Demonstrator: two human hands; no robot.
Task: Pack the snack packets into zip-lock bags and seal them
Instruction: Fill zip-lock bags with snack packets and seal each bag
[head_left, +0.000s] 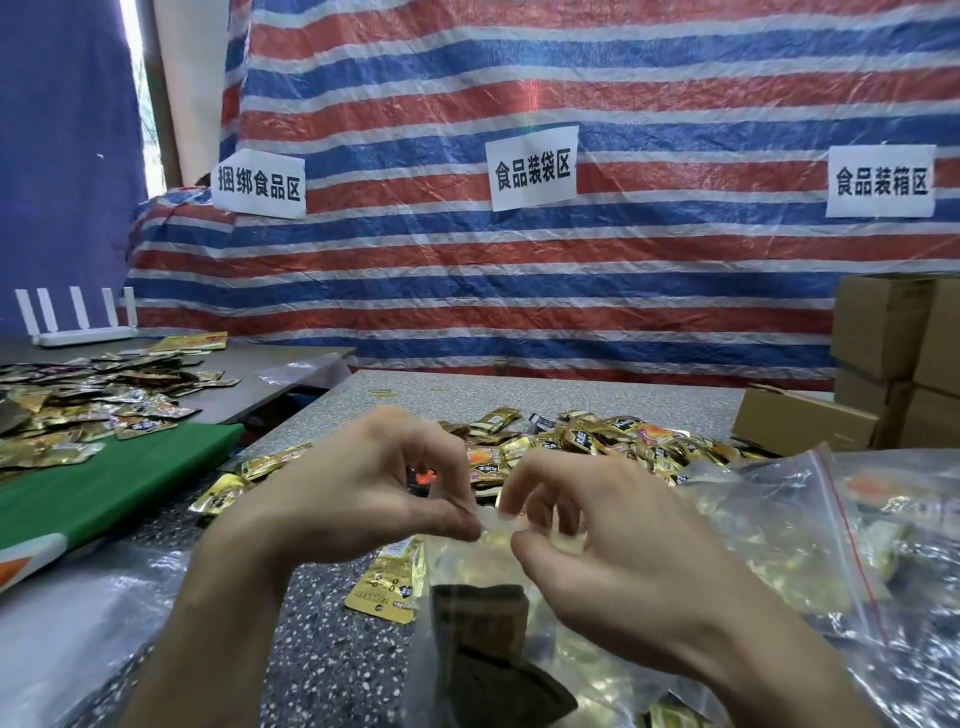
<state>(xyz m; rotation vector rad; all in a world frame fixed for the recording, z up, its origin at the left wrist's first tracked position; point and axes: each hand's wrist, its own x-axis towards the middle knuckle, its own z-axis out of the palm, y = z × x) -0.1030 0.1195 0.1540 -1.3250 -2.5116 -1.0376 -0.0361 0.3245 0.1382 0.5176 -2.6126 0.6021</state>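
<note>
The zip-lock bag, holding snack packets, was hung just below the fingers, its mouth strip lying left to right and pinched between thumb and fingertips by the left hand and, close beside it, by the right hand.
</note>
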